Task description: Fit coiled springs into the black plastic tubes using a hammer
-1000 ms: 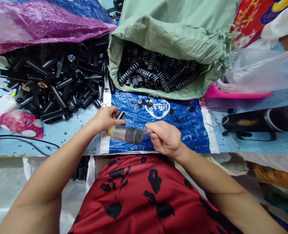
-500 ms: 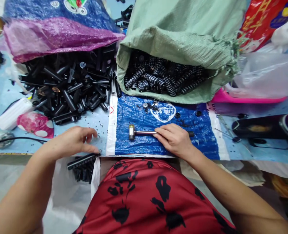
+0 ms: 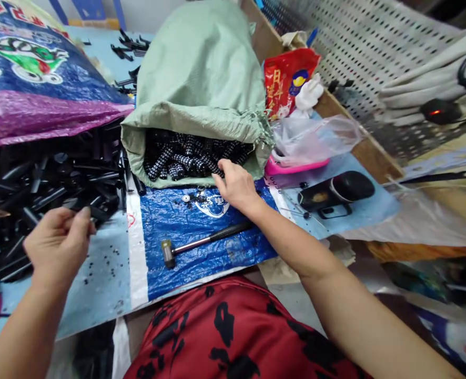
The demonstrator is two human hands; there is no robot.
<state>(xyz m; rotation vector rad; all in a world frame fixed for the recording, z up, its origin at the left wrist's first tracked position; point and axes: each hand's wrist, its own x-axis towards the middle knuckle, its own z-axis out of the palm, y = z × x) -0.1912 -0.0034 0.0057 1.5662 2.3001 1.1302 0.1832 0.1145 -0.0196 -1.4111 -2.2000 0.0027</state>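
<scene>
My left hand (image 3: 61,245) is at the edge of a heap of black plastic pieces (image 3: 51,197), its fingers curled together. What lies between its fingertips, if anything, I cannot make out. My right hand (image 3: 237,187) reaches to the mouth of the green woven sack (image 3: 195,113), thumb and forefinger apart, nothing visibly held. Inside the sack lie many black cylindrical parts with white dotted patterns (image 3: 178,158). A small hammer (image 3: 195,243) rests on the blue plastic sheet (image 3: 233,250), its dark handle running under my right forearm.
On the left lies a blue and purple bag (image 3: 28,118). A black cup (image 3: 335,192), a pink tray (image 3: 296,164) and a red packet (image 3: 288,79) sit on the right, before a perforated panel (image 3: 355,52). Small black bits (image 3: 107,263) are scattered on the table.
My right hand has let go of the hammer and moved up to the sack opening. My left hand has gone from the table edge to the black pieces, fingers closing. The view has turned right.
</scene>
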